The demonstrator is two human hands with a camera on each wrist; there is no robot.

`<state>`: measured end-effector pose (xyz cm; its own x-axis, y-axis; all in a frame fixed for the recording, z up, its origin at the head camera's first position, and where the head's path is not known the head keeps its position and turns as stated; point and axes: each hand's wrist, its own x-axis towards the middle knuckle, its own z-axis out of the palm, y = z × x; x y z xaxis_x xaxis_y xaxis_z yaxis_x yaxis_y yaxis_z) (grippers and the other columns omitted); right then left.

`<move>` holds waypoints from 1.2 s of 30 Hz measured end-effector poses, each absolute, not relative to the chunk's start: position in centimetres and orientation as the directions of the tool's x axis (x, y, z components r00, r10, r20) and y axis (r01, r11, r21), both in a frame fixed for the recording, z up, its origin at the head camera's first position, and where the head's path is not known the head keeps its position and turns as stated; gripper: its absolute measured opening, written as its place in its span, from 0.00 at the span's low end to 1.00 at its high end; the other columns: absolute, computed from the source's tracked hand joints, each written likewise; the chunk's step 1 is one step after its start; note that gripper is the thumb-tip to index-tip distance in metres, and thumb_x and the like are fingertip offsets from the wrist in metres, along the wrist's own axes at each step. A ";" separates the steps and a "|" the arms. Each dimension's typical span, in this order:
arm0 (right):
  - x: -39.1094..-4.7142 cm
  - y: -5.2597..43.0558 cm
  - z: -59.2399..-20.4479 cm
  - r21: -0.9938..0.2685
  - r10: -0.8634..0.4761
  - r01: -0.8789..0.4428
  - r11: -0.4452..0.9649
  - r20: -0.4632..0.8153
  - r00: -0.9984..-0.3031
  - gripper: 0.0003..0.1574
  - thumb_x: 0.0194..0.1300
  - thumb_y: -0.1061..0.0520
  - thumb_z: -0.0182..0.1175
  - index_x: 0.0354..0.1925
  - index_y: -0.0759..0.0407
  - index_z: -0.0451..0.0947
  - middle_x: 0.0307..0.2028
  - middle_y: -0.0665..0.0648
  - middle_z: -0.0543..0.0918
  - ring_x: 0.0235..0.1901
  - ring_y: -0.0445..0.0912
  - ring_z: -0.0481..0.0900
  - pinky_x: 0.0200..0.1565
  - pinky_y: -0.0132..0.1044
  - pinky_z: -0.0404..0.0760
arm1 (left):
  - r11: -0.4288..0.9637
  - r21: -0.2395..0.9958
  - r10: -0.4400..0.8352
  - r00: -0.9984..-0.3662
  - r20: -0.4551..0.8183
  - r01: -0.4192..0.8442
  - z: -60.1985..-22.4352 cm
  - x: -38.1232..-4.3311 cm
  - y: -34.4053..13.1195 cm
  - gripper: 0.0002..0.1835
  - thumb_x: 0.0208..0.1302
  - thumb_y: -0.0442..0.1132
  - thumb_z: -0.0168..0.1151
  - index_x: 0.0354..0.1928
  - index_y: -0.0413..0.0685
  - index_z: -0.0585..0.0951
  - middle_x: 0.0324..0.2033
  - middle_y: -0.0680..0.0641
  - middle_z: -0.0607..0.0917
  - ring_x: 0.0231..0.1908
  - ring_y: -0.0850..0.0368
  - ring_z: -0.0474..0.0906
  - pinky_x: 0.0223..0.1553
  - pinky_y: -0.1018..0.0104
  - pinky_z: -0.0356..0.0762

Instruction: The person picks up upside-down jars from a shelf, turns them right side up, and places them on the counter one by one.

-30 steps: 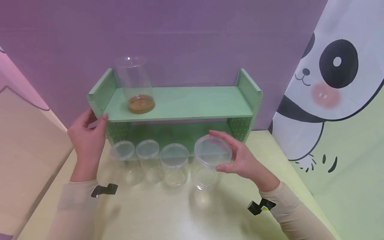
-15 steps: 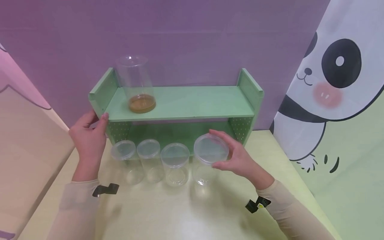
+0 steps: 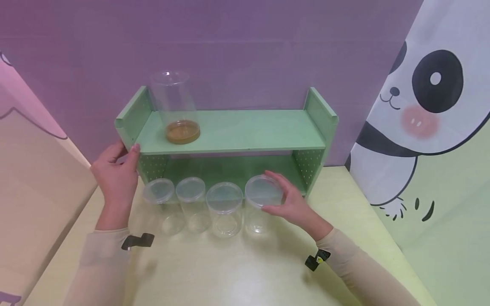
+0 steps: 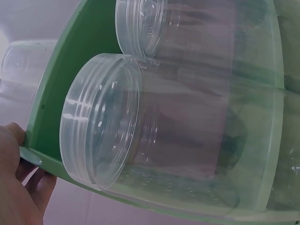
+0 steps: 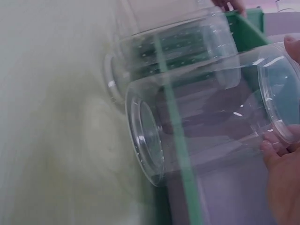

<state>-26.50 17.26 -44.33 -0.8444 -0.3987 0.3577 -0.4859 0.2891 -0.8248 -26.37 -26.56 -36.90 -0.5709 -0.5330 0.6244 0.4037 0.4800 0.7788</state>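
Note:
At the right end of a row of clear lidded jars, my right hand point(image 3: 292, 204) grips a clear jar point(image 3: 262, 191) around its lid, thumb in front and fingers behind. In the right wrist view this jar point(image 5: 201, 112) is upright beside its neighbour; whether its base touches the table I cannot tell. My left hand point(image 3: 116, 174) holds the left side panel of a green two-tier shelf point(image 3: 249, 127), thumb on the front edge. Three more clear jars, a left one point(image 3: 158, 191), a second point(image 3: 190, 189) and a third point(image 3: 224, 197), stand in front of the shelf.
On the shelf's upper tier, at the left, stands a tall clear container point(image 3: 176, 102) with a brown bottom. Behind the shelf rises a purple wall point(image 3: 245, 55). A panda-printed panel point(image 3: 405, 140) borders the pale table point(image 3: 214, 272) on the right.
My right hand has moved left and down with the jar, bringing it closer to the row. The left hand has kept its hold on the shelf; the head view has shifted slightly.

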 end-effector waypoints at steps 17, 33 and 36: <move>-27.4 16.2 -47.5 -0.855 -0.376 -0.418 0.309 0.294 -0.879 0.63 0.58 0.57 0.84 0.84 0.57 0.63 0.76 0.59 0.74 0.71 0.62 0.74 0.69 0.65 0.78 | 0.485 0.772 -0.531 -0.563 0.633 0.410 -37.0 -26.4 -26.5 0.11 0.73 0.35 0.73 0.53 0.49 0.95 0.38 0.65 0.89 0.40 0.69 0.86 0.42 0.83 0.84; -27.7 16.4 -48.2 -0.846 -0.401 -0.445 0.293 0.314 -0.861 0.64 0.59 0.57 0.84 0.85 0.56 0.62 0.77 0.58 0.73 0.74 0.59 0.70 0.72 0.65 0.73 | 0.468 0.783 -0.545 -0.564 0.620 0.410 -37.0 -26.4 -26.5 0.11 0.72 0.36 0.74 0.53 0.50 0.95 0.37 0.66 0.89 0.40 0.68 0.86 0.41 0.83 0.84; -27.6 16.5 -48.1 -0.855 -0.404 -0.430 0.288 0.299 -0.864 0.65 0.58 0.58 0.85 0.85 0.55 0.62 0.78 0.58 0.72 0.75 0.60 0.69 0.74 0.66 0.71 | 0.469 0.782 -0.543 -0.564 0.622 0.411 -37.0 -26.4 -26.4 0.11 0.73 0.36 0.74 0.53 0.49 0.95 0.37 0.66 0.89 0.40 0.68 0.86 0.42 0.82 0.84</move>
